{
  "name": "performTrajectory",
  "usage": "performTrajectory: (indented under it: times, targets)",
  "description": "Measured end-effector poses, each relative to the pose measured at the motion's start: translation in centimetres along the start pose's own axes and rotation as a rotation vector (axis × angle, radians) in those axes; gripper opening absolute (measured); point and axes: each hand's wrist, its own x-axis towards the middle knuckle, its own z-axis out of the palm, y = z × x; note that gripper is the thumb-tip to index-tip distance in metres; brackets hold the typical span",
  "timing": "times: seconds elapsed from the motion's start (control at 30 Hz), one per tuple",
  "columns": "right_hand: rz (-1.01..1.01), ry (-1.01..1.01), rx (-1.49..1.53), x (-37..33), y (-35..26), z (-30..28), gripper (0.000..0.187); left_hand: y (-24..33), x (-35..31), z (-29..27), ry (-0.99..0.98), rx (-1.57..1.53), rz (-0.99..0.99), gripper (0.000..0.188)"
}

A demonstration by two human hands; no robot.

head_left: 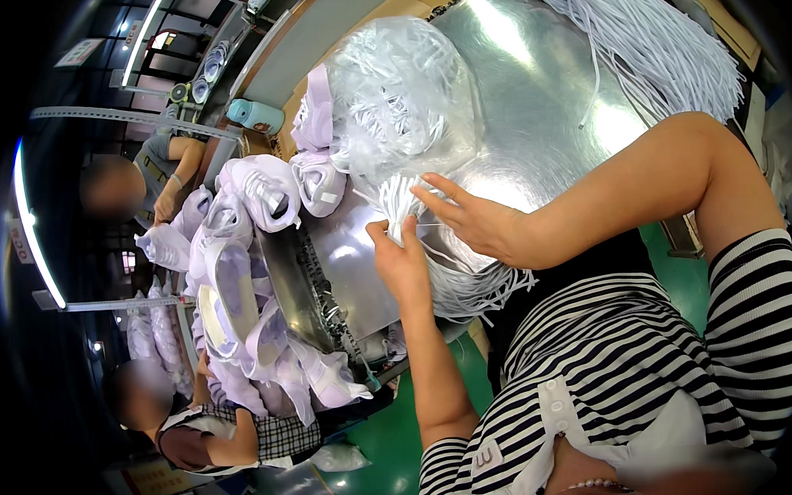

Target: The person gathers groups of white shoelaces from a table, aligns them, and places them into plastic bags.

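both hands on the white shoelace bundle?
Yes: the left hand grips the white shoelace bundle and the right hand fingers touch its top, on the metal table.

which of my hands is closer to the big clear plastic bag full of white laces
Right. Your right hand reaches just under the clear plastic bag of white laces, fingertips near its bottom; your left hand grips the white lace bundle lower down.
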Motion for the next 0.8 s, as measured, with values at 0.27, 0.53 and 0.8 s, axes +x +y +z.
performTrajectory:
  times: [0.27,0.53,0.8]
  targets:
    - [0.122,0.296,0.046,0.1,1.4,1.2,0.04,-1.3,0.6,-0.8,-0.12,-0.162,0.0,0.032]
    - [0.013,0.57,0.405,1.1,1.1,3.4,0.021,-2.8,-0.9,-0.9,-0.358,-0.542,-0.053,0.036]
    - [0.117,0.814,0.378,2.2,-0.2,2.9,0.018,-0.3,-1.1,-1.8,-0.093,-0.091,0.064,0.036]
